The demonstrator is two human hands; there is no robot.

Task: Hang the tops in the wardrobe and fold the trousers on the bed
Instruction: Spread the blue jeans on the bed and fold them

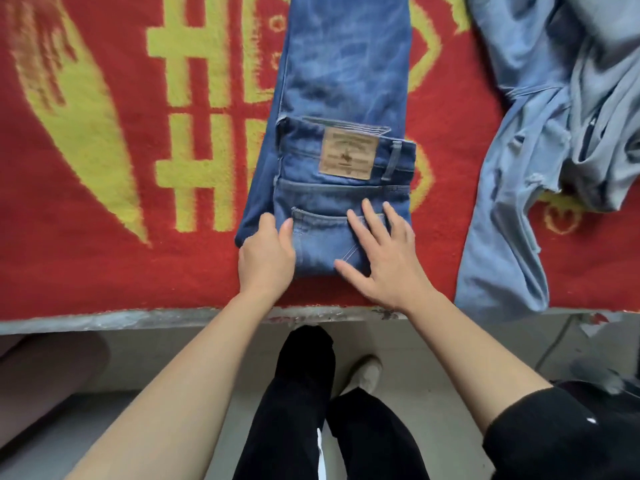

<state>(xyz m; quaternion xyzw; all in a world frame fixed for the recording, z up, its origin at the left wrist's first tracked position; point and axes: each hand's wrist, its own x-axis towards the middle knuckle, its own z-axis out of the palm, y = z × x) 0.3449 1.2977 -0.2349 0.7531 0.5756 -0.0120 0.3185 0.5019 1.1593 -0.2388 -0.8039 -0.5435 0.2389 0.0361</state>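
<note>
A pair of blue jeans [343,84] lies lengthwise on the red and yellow bed cover [104,150], its waist part with a tan leather patch folded over the legs near the front edge. My left hand [266,258] holds the left side of the fold, thumb on top and fingers tucked at the denim's edge. On the back pocket at the right, my right hand [381,258] lies flat with fingers spread.
A heap of light blue denim clothing [540,140] lies on the bed at the right, one part hanging over the front edge. The bed's grey edge [138,320] runs across the view. Below it are my black trousers and a shoe on the grey floor.
</note>
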